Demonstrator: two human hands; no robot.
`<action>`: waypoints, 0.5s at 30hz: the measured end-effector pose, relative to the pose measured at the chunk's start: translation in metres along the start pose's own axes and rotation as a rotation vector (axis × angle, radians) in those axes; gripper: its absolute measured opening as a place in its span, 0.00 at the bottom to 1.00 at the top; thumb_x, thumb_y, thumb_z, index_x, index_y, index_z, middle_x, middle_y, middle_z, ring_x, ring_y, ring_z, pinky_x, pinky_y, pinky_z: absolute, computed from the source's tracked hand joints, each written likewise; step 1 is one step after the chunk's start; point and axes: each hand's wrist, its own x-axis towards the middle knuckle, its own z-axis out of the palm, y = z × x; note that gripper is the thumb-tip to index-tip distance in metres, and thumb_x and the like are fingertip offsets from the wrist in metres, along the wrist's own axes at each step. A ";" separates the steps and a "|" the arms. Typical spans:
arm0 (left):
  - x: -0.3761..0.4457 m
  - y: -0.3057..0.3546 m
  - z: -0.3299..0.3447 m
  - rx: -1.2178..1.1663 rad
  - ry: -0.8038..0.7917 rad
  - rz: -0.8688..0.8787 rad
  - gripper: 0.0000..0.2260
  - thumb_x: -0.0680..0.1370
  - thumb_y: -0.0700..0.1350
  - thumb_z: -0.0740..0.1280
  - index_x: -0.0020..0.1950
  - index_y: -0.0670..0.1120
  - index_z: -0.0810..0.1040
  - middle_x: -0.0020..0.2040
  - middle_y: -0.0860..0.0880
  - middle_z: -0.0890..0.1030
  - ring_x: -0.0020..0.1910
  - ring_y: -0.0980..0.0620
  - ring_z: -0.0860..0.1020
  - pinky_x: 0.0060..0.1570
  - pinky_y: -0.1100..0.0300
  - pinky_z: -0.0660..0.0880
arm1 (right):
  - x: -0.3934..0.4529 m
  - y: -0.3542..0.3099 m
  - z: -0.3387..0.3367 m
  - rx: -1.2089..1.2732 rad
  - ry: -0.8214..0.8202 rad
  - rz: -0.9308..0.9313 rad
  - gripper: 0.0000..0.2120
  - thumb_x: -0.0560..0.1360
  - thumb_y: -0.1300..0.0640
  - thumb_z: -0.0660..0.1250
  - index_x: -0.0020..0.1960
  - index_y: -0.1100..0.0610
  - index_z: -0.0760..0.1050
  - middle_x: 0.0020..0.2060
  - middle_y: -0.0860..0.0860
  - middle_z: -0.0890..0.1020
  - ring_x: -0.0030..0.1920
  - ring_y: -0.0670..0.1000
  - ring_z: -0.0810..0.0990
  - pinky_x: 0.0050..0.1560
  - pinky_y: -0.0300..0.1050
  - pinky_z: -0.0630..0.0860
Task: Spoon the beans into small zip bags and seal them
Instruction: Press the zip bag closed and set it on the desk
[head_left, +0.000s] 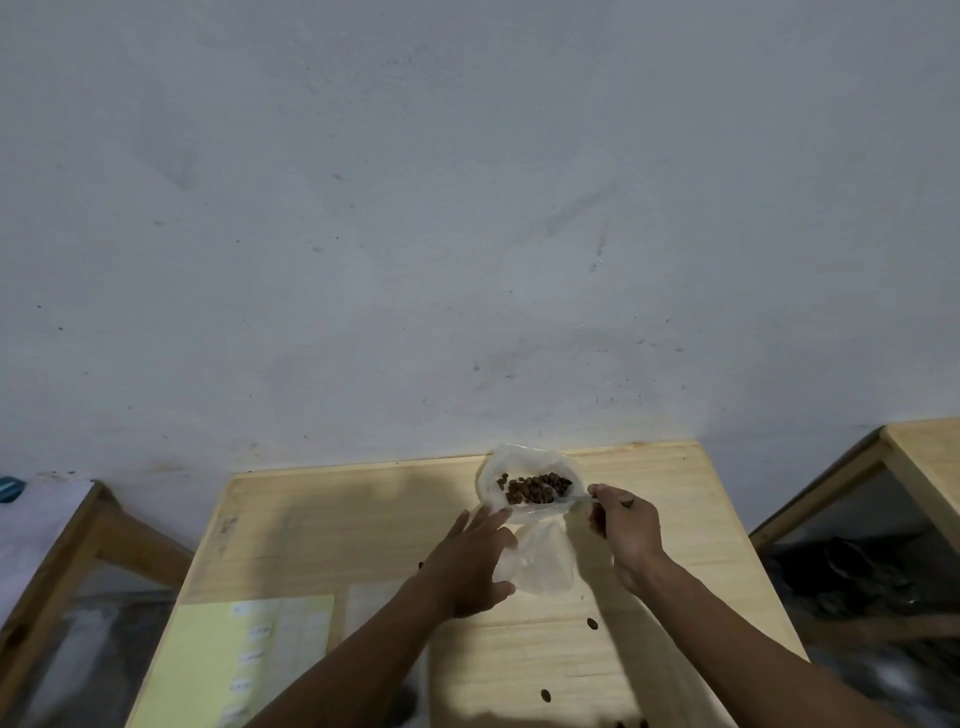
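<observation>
A wooden bench (649, 519) stands against a pale wall (415, 208), and both arms reach out over it from the six o'clock edge of the view. At about twelve o'clock on the bench top, close to the wall, lies a clear bag (524, 467) spread open with a small heap of brown beans (535, 488) in it. Just nearer than that, between the two hands, a second clear bag (545, 561) hangs loose and limp. The left hand (470, 564) is at nine o'clock of this bag, fingers straight and spread, the palm and thumb lying against the plastic. The right hand (626, 525) is at three o'clock of it, thumb and fingers curled and pinching the bag's upper edge, drawing it taut toward the right. A few loose beans (591, 623) lie scattered on the wood toward five and six o'clock. At seven o'clock a pale yellow sheet (234, 665) lies flat on the bench, its markings too blurred to read. More wooden furniture (914, 457) shows at three and nine o'clock, apart from the bench.
</observation>
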 end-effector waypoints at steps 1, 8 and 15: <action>-0.001 0.000 0.000 -0.023 0.014 -0.008 0.24 0.76 0.55 0.67 0.70 0.50 0.68 0.80 0.51 0.53 0.80 0.49 0.48 0.78 0.50 0.46 | -0.001 -0.002 -0.002 -0.004 0.003 -0.043 0.09 0.79 0.61 0.64 0.48 0.62 0.82 0.32 0.54 0.78 0.36 0.53 0.76 0.48 0.52 0.76; -0.008 -0.004 -0.002 -0.142 0.169 -0.078 0.22 0.76 0.58 0.66 0.68 0.53 0.68 0.75 0.55 0.65 0.77 0.52 0.57 0.77 0.53 0.51 | -0.007 -0.017 -0.008 0.065 0.034 -0.130 0.15 0.83 0.58 0.58 0.44 0.59 0.80 0.36 0.54 0.78 0.36 0.52 0.74 0.45 0.50 0.75; -0.011 -0.011 -0.018 -0.152 0.316 -0.268 0.25 0.73 0.62 0.67 0.66 0.53 0.72 0.64 0.55 0.77 0.62 0.54 0.74 0.65 0.56 0.68 | -0.008 -0.027 -0.006 0.050 0.048 -0.100 0.15 0.83 0.59 0.56 0.45 0.62 0.79 0.35 0.55 0.76 0.34 0.52 0.73 0.43 0.49 0.72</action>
